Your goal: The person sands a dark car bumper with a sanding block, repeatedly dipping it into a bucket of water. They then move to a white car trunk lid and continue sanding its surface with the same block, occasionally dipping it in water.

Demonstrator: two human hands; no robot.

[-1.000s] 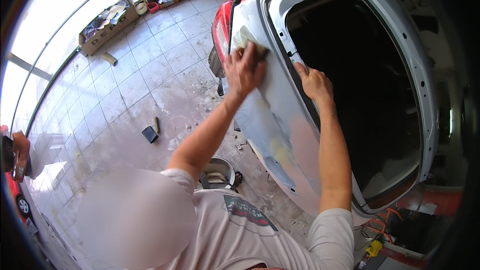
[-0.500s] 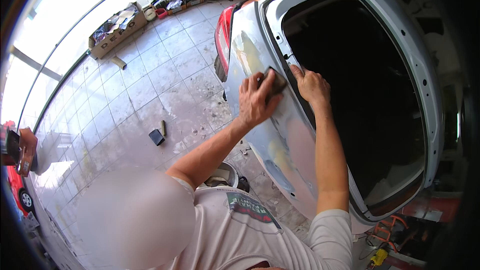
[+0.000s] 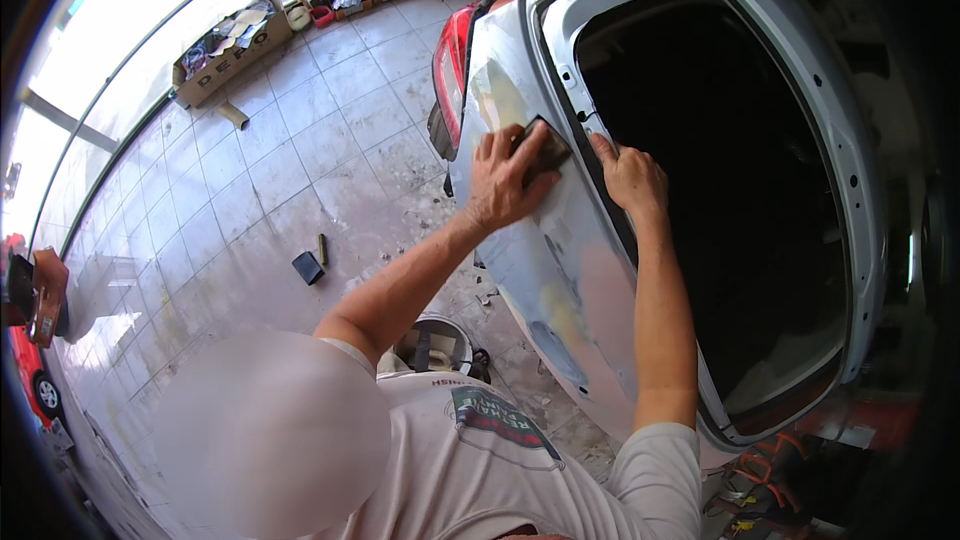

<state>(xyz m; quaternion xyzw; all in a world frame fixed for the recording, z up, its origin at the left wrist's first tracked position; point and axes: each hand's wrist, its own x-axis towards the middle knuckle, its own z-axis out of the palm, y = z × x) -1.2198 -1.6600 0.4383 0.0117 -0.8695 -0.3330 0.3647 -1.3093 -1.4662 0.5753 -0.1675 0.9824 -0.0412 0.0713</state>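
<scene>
My left hand (image 3: pixel 503 183) presses a dark, flat sanding block (image 3: pixel 543 147) against the grey car panel (image 3: pixel 540 210), fingers over its near side and thumb apart from them. Around the block the panel is patchy, with white primer, bluish grey and yellowish filler areas. My right hand (image 3: pixel 635 180) grips the edge of the opening frame (image 3: pixel 598 152), thumb pointing up along it and the other fingers curled. The dark opening (image 3: pixel 730 180) lies right of that hand. Beyond the panel sits a red tail light (image 3: pixel 453 65).
A small dark block (image 3: pixel 308 267) and a short stick (image 3: pixel 322 249) lie on the tiled floor (image 3: pixel 270 160). A white bucket (image 3: pixel 455 340) stands close by the car. A long cardboard box (image 3: pixel 230 60) and assorted cans line the far wall. Orange metal stands (image 3: pixel 775 465) are at lower right.
My left hand and the sanding block have shifted slightly up and left in the view. The right hand keeps its hold on the frame. The whole view has moved a little.
</scene>
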